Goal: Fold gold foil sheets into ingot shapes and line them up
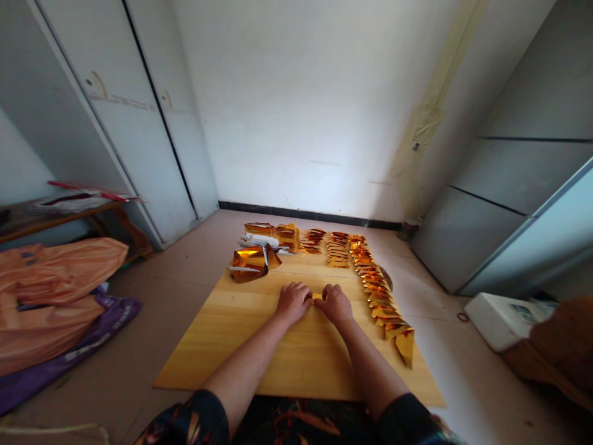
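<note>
Small folded piece of shiny gold foil paper [317,297], pinched between the left hand [293,301] and right hand [335,303], both closed on it, at the middle of the pale wooden board desk [241,346] on the floor. The foil looks light, thin and easily creased; best held by its edges. Right: a curving row of finished gold foil folds [377,293]. Far left: loose crumpled gold foil sheets [252,261].
</note>
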Demonstrator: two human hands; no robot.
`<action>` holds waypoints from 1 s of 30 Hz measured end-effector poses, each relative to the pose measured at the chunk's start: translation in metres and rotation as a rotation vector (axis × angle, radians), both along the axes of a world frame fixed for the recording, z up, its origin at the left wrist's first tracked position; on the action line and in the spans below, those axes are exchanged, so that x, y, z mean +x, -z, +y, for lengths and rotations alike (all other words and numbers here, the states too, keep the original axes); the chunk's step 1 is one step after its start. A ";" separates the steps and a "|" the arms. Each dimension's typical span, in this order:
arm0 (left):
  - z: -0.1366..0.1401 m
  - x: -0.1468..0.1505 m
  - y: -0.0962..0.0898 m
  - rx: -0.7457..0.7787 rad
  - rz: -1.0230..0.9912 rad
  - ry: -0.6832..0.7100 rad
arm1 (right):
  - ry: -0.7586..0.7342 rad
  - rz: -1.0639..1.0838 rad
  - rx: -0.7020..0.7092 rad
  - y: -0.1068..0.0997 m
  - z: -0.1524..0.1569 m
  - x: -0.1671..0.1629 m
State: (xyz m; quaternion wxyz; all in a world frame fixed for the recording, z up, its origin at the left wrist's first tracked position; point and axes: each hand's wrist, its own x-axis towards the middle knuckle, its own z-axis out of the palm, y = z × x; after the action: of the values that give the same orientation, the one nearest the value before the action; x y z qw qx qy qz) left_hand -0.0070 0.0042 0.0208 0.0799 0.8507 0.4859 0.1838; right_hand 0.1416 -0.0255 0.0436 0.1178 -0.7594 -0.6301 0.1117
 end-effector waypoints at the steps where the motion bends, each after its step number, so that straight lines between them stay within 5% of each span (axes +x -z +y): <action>1: 0.000 0.000 0.000 -0.006 -0.002 -0.004 | 0.008 -0.001 -0.004 0.000 0.000 -0.001; 18: 0.002 -0.010 0.000 -0.084 -0.029 0.035 | -0.070 0.191 0.036 0.009 0.005 0.026; 30: 0.008 -0.020 0.008 -0.101 -0.086 0.127 | -0.099 0.121 0.051 0.014 0.003 0.027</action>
State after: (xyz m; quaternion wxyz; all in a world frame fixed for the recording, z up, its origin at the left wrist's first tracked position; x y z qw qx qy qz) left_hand -0.0269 0.0125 0.0126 0.1551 0.8662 0.4356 0.1897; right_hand 0.1689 -0.0228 0.0291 0.1695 -0.7160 -0.6611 0.1470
